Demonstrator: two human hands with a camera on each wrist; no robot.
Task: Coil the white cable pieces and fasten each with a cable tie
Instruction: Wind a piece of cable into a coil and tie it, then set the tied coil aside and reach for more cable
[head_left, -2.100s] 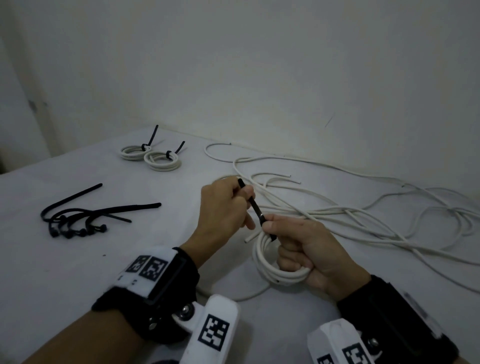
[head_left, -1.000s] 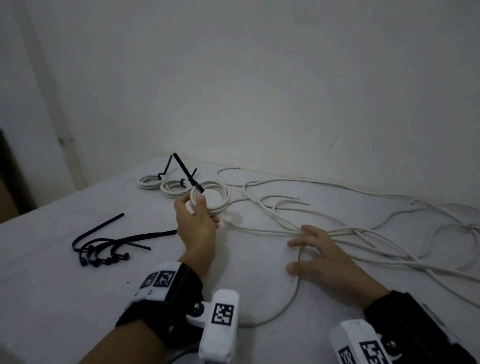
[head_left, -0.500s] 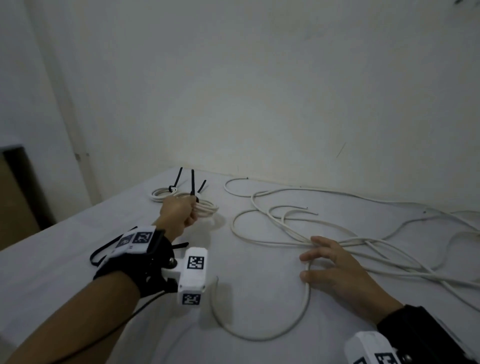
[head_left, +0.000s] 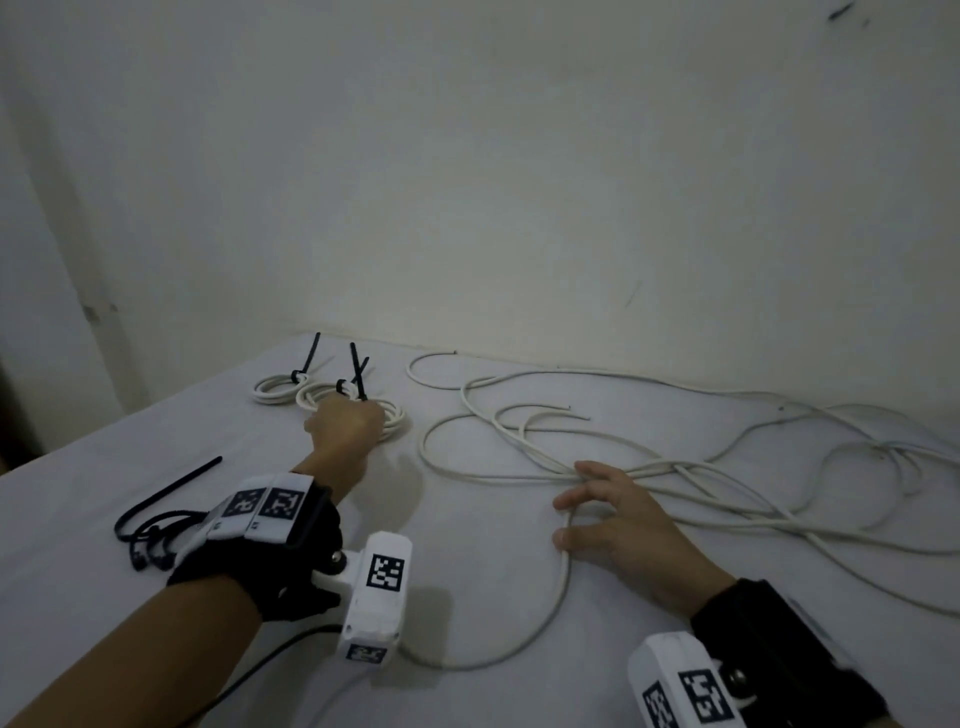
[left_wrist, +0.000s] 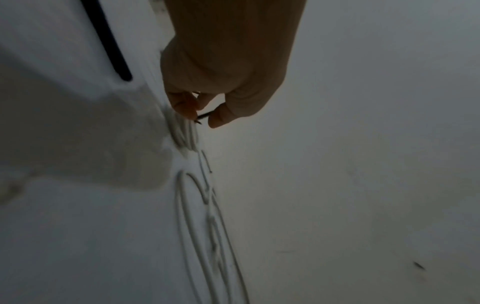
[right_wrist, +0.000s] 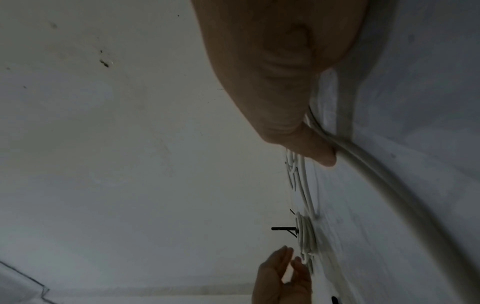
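Observation:
A freshly tied white coil (head_left: 393, 419) lies on the table beside two other tied coils (head_left: 274, 389), its black tie (head_left: 356, 378) standing upright. My left hand (head_left: 345, 427) reaches out to it. In the left wrist view its fingers and thumb (left_wrist: 201, 118) hang apart just above the coil (left_wrist: 183, 131); in the right wrist view the left hand (right_wrist: 285, 267) looks relaxed and clear of the tie (right_wrist: 283, 228). My right hand (head_left: 571, 499) lies flat with spread fingers on the loose white cable (head_left: 675, 478), its thumb against a strand (right_wrist: 389, 185).
A bundle of spare black cable ties (head_left: 150, 530) lies at the left, partly behind my left wrist. Loose cable loops spread across the right half of the white table (head_left: 78, 545). A bare wall (head_left: 519, 208) rises directly behind the coils.
The left hand carried the tied coil from the middle to the far left and set it by the other two coils. The right hand let go of it and settled on the loose cable.

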